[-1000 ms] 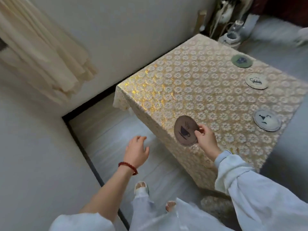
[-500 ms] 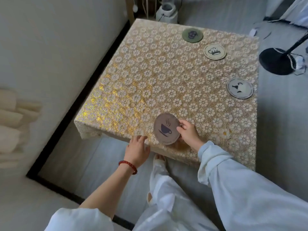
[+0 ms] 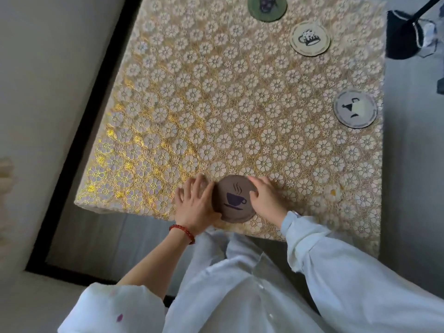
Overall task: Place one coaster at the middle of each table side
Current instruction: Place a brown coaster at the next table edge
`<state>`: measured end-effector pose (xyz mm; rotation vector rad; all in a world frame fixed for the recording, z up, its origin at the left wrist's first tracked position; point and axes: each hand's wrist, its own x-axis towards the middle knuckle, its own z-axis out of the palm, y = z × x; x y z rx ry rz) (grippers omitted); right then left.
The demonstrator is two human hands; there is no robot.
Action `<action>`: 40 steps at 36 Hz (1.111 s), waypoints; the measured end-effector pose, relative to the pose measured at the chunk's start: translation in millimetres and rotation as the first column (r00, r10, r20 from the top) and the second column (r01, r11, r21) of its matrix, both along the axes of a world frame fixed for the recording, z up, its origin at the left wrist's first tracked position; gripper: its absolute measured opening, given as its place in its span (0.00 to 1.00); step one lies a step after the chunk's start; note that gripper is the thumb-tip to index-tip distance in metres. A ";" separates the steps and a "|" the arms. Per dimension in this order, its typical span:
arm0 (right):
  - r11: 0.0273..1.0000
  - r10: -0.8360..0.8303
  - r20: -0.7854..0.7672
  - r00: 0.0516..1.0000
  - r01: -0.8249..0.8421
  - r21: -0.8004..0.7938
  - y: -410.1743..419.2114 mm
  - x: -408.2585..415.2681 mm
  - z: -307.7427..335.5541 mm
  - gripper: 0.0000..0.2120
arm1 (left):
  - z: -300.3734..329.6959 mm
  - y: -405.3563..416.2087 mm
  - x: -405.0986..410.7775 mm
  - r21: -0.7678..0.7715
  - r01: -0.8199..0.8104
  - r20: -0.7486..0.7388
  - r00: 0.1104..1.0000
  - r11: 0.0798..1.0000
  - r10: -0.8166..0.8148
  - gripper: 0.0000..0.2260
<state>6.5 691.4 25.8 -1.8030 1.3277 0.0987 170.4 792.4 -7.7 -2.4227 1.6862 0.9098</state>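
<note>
A brown coaster (image 3: 234, 199) with a steaming-cup print lies flat on the gold floral tablecloth of the table (image 3: 216, 104), close to the middle of the near edge. My right hand (image 3: 266, 200) grips its right rim with the fingertips. My left hand (image 3: 194, 205) lies flat against its left rim, fingers apart and thumb along the lower edge. A grey coaster (image 3: 355, 108) sits near the right edge. A cream coaster (image 3: 309, 39) lies further back, and a green coaster (image 3: 267, 6) is at the far edge, partly cut off.
A white wall with a black baseboard (image 3: 79, 131) runs close along the table's left side. A black stand base (image 3: 403, 34) sits on the grey floor beyond the right edge. My legs in pale clothing press against the near edge.
My right hand has lowered the brown coaster from a tilted hold onto the cloth. My left hand rose from below the table edge to the coaster's left rim. The view swung over the table.
</note>
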 end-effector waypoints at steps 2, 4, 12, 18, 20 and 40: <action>1.000 -0.001 0.003 1.000 0.001 -0.016 -2.8 4.0 -1.3 0.21 | -6.2 -4.1 3.6 0.001 0.047 -0.005 0.999 0.999 -0.047 0.44; 1.000 0.001 0.007 1.000 -0.001 -0.027 -6.7 8.3 -2.7 0.20 | -9.2 -8.0 7.9 0.001 0.076 -0.005 0.997 0.997 -0.076 0.45; 0.999 0.007 0.002 1.000 -0.007 -0.053 -8.1 12.4 -7.5 0.20 | -10.4 -13.4 18.7 -0.003 0.155 -0.034 0.987 0.988 -0.155 0.47; 0.990 0.082 -0.110 0.991 -0.094 -0.107 5.9 -14.4 -16.2 0.24 | -12.6 -9.1 23.3 -0.009 0.193 -0.045 0.980 0.981 -0.193 0.49; 0.974 0.181 -0.202 0.963 -0.204 -0.099 11.2 -27.6 -20.1 0.30 | -13.9 -8.1 23.7 -0.011 0.193 -0.038 0.980 0.981 -0.193 0.49; 0.910 0.293 -0.350 0.890 -0.371 -0.182 15.9 -34.9 -24.7 0.40 | -18.7 -5.8 26.6 -0.037 0.199 -0.041 0.979 0.979 -0.200 0.47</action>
